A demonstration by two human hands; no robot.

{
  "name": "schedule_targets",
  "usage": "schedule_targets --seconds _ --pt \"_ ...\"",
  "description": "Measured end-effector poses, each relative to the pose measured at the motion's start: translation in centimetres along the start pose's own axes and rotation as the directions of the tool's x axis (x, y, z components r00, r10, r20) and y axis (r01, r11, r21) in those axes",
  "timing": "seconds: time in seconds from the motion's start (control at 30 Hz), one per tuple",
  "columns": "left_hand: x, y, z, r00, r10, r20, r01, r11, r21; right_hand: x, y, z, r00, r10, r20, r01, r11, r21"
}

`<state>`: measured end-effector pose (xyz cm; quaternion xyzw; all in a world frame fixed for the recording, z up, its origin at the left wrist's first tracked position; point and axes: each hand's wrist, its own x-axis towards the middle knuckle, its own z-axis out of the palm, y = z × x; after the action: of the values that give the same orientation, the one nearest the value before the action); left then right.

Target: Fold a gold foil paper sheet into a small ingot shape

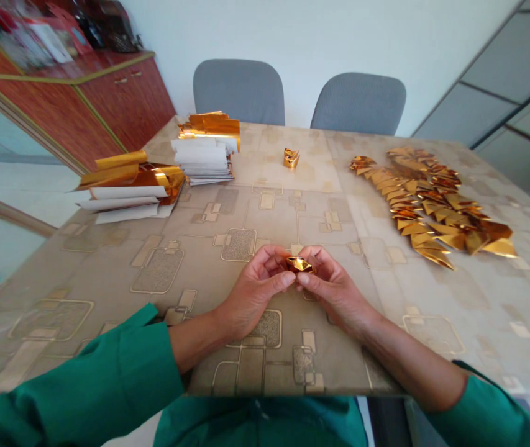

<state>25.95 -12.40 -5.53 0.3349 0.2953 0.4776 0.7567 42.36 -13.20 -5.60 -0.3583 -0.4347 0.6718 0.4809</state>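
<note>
My left hand (254,290) and my right hand (334,287) meet over the near middle of the table (106,273), both pinching one small folded piece of gold foil paper (300,264) between fingertips and thumbs. The piece is held just above the patterned tablecloth. Green sleeves cover both forearms. One finished gold folded shape (291,158) stands alone farther back at the table's centre.
A long heap of folded gold triangles (432,202) lies at the right. Two stacks of gold-and-white paper sheets (129,186) (206,149) sit at the back left. Two grey chairs (239,90) stand behind the table, and a red cabinet (106,99) at the far left.
</note>
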Motion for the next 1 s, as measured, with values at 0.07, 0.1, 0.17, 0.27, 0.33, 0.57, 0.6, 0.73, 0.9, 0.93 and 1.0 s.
schedule_targets --seconds 0.07,0.1,0.17,0.27,0.33,0.57,0.6,0.73,0.9,0.93,1.0 --pt "-0.01 0.05 -0.20 1.000 0.022 0.014 -0.022 1.000 0.010 0.04 -0.14 -0.19 1.000 -0.010 -0.021 0.010 1.000 -0.006" --pt "0.02 0.10 -0.36 0.999 0.034 0.019 -0.035 0.999 0.032 0.07 -0.24 -0.27 0.999 -0.023 -0.024 0.023 1.000 -0.010" --pt "0.12 0.18 -0.72 0.997 0.063 0.037 -0.067 0.993 0.101 0.13 -0.44 -0.40 0.998 -0.053 -0.016 0.052 0.998 -0.041" --pt "0.28 0.28 -1.05 0.991 0.099 0.088 -0.113 0.978 0.173 0.18 -0.60 -0.53 0.996 -0.092 0.004 0.091 0.984 -0.152" --pt "0.30 0.36 -1.00 0.990 0.099 0.105 -0.117 0.976 0.185 0.15 -0.59 -0.55 0.994 -0.108 0.012 0.108 0.967 -0.233" --pt "0.04 0.37 -0.73 0.989 0.129 0.070 -0.143 0.953 0.266 -0.22 -0.66 -0.30 0.977 -0.213 0.014 0.206 0.920 -0.335" --pt "0.02 0.34 -0.77 0.988 0.139 0.073 -0.153 0.952 0.265 -0.27 -0.68 -0.29 0.972 -0.234 0.024 0.228 0.910 -0.347" --pt "-0.07 0.28 -0.85 0.985 0.142 0.098 -0.162 0.953 0.257 -0.37 -0.67 -0.32 0.953 -0.299 0.045 0.292 0.871 -0.395" --pt "-0.29 0.13 -0.64 0.992 0.108 0.061 -0.120 0.958 0.260 -0.48 -0.37 -0.38 0.949 -0.312 0.042 0.297 0.844 -0.446" --pt "-0.34 0.08 -0.59 0.994 0.103 0.046 -0.112 0.958 0.265 -0.52 -0.29 -0.39 0.948 -0.316 0.039 0.297 0.835 -0.463" --pt "-0.44 -0.01 -0.52 0.995 0.100 0.023 -0.103 0.956 0.273 -0.61 -0.14 -0.39 0.944 -0.329 0.027 0.295 0.805 -0.514"
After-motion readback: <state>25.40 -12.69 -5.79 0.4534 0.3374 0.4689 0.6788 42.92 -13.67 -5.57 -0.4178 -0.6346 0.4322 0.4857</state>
